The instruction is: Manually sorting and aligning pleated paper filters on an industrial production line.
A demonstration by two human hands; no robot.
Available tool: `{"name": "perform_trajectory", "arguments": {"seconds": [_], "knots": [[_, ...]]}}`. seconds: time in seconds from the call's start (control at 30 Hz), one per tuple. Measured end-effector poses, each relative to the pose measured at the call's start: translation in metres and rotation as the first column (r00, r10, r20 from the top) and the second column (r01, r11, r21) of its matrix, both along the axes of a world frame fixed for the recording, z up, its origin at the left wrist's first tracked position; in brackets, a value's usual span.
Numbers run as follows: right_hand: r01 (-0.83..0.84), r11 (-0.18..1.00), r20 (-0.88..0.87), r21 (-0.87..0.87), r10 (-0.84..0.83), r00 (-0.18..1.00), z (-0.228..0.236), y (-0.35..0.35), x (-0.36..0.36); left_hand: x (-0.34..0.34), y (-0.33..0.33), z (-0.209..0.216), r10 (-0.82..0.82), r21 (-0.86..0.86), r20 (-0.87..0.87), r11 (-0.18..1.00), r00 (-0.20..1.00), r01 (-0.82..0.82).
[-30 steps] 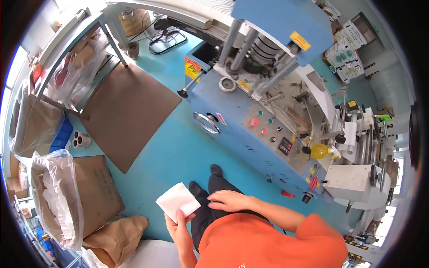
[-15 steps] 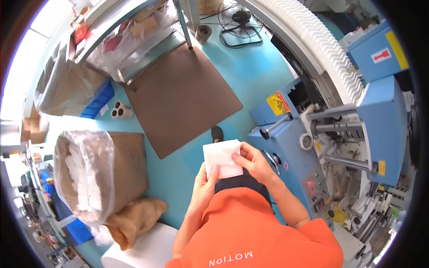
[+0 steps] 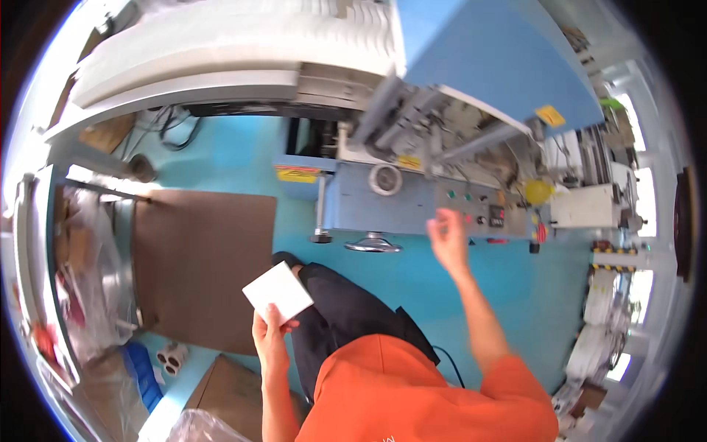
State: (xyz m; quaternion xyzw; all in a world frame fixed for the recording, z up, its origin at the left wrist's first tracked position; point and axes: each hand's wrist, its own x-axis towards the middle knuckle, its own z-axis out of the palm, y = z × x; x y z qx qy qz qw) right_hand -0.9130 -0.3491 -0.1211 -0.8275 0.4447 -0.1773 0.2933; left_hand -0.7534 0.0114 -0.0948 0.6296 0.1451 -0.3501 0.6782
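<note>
A white folded paper square (image 3: pixel 278 292), napkin-like, is pinched at its lower corner by my left hand (image 3: pixel 271 335), thumb on top. It is held flat over my left thigh. My right hand (image 3: pixel 449 239) is stretched forward over the front edge of the blue machine (image 3: pixel 420 202), away from the paper. Its fingers look slightly bent and apart, a little blurred, with nothing seen in them. Nearest to that hand is the control panel (image 3: pixel 480 208), with green and red buttons and a small display. Whether a fingertip touches a button I cannot tell.
A metal handwheel (image 3: pixel 373 243) and a rod with a black knob (image 3: pixel 321 237) jut from the machine. Rollers and a large blue cover (image 3: pixel 508 66) rise behind. At left lies a brown mat (image 3: pixel 206 265) beside a metal shelf; a cardboard box (image 3: pixel 228 390) stands at lower left.
My view has swung right, toward the machine. The right hand has let go of the paper square and moved to the control panel. The left hand alone keeps hold of the paper square.
</note>
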Motion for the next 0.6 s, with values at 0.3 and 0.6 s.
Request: {"name": "perform_trajectory", "arguments": {"seconds": [0.3,0.6], "knots": [[0.139,0.758,-0.142,-0.637,-0.293,0.946,-0.005,-0.215,-0.159,-0.203,0.066,-0.195,0.016,0.333,-0.242,0.940,0.970,0.067],[-0.133,0.860,-0.751,-0.493,-0.343,0.564,-0.049,-0.331,-0.247,-0.354,0.067,-0.214,-0.402,0.709,-0.216,0.562,0.890,0.426]]}}
